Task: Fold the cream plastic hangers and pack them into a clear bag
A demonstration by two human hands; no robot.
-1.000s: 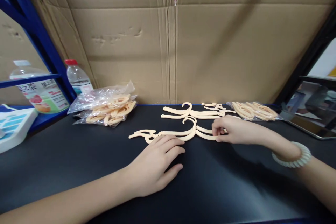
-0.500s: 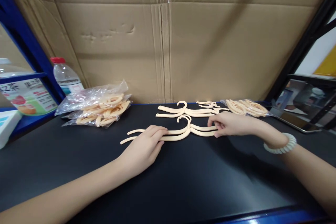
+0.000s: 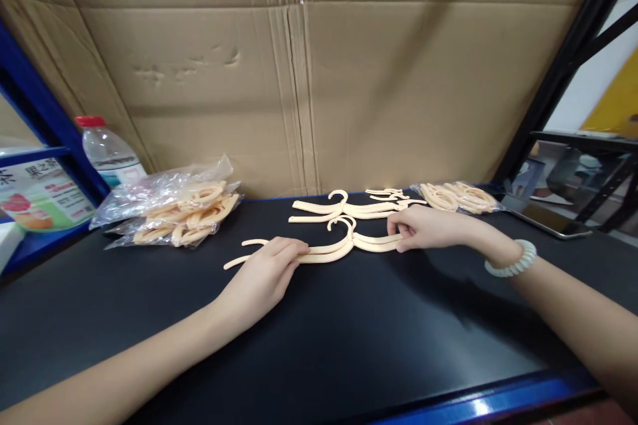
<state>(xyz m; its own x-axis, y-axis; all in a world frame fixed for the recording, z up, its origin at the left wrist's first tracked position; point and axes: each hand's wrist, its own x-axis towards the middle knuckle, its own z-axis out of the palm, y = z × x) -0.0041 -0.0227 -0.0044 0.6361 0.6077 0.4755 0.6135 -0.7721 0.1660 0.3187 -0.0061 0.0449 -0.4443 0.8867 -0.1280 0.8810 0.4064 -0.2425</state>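
Observation:
A cream plastic clothes hanger (image 3: 331, 254) with curved double arms and a hook lies on the black tabletop. My left hand (image 3: 266, 279) rests over its left arm, with fingers closed around it; the arm's two ends stick out past the hand. My right hand (image 3: 423, 227) pinches the right arm near its tip, between thumb and bent fingers. Just behind it lies another cream hanger (image 3: 369, 210), its hook pointing toward the cardboard. Several small cream pieces (image 3: 391, 194) lie beyond that hanger's right side.
Clear plastic bags of cream hangers (image 3: 189, 212) are piled at the left, before a red-capped bottle (image 3: 109, 153). Another bagged bundle (image 3: 458, 197) lies back right, beside a phone-like flat object (image 3: 545, 220). Cardboard (image 3: 399, 93) walls the back; blue and black frame posts flank the table.
The camera view has turned slightly to the right, so everything sits further left in the picture. Both hands keep their hold on the hanger, with little visible movement.

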